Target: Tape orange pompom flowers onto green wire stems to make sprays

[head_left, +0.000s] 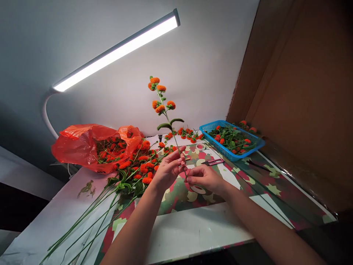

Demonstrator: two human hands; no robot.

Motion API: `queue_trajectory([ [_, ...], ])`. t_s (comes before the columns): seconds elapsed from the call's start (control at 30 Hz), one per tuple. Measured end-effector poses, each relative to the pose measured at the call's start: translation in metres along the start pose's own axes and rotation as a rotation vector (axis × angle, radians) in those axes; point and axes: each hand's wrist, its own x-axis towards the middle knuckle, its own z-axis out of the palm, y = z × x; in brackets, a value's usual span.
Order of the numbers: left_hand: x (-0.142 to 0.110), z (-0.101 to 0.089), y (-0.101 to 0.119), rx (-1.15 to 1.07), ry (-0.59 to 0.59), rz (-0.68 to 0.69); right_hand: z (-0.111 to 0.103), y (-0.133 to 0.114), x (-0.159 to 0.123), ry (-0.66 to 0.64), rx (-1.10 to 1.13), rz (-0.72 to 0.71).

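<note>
An artificial flower stem with fuzzy orange blooms and green leaves stands nearly upright over the table, leaning a little left. Partway down the stem, my left hand pinches it between thumb and fingers. My right hand is closed on the stem's lower end, with thumb and forefinger pressed together. Just behind my hands lie a pair of pink-handled thread snips and a white roll of tape. Left of my left hand, finished-looking orange flower stems lie in a heap.
A red plastic bag full of orange flowers sits at the left. At the back right is a blue basket of flower pieces, beside a cardboard wall. A lit lamp hangs above. Loose flower pieces lie at the back.
</note>
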Motion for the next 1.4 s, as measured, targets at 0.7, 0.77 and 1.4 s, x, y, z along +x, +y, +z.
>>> queue_trajectory([
  [0.7, -0.004, -0.001, 0.0, 0.177, -0.005, -0.056, -0.006, -0.001, -0.001, -0.053, -0.017, 0.015],
  [0.77, -0.005, -0.002, 0.0, 0.183, -0.026, -0.072, -0.005, -0.001, -0.001, -0.056, -0.026, -0.005],
  [1.4, 0.003, 0.0, -0.012, 0.114, 0.223, 0.023, -0.006, -0.004, 0.0, 0.037, -0.22, -0.1],
])
